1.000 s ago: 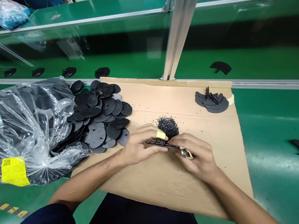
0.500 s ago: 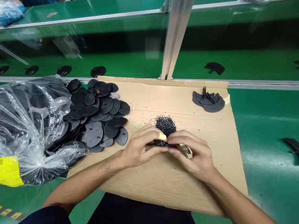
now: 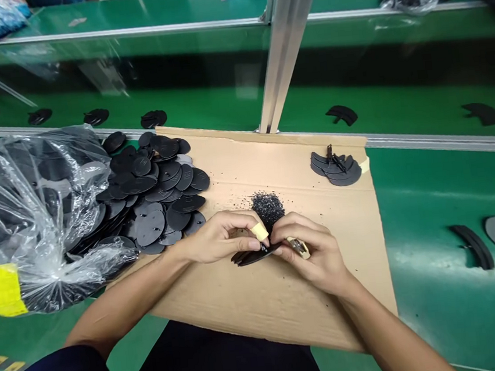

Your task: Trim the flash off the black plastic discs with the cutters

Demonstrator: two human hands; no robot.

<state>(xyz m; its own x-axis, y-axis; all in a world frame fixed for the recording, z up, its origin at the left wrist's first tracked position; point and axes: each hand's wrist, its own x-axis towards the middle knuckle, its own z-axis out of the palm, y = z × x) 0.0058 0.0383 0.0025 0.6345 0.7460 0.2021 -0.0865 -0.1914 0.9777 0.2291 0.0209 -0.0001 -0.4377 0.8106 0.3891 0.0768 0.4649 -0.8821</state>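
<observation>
My left hand (image 3: 217, 239) pinches a flat black plastic part (image 3: 252, 257) over a sheet of cardboard (image 3: 284, 298); its index finger wears a yellowish finger cot. My right hand (image 3: 317, 253) is closed around a small trimming tool (image 3: 299, 246) with a pale handle, its tip against the part's edge. Just beyond the hands lies a small heap of black shavings (image 3: 267, 207). A pile of black oval parts (image 3: 155, 188) spills from a clear plastic bag (image 3: 31, 212) at the left.
A small stack of black parts (image 3: 336, 168) sits at the cardboard's far right corner. Behind runs a green conveyor belt (image 3: 397, 107) carrying scattered black parts, with a metal post (image 3: 282, 48) rising from its rail. Two curved black pieces (image 3: 489, 238) lie on the green table at right.
The held part has tilted, its left end dropping lower. Both hands shifted slightly left and the right hand turned the tool against the part's edge. The view has drifted a little.
</observation>
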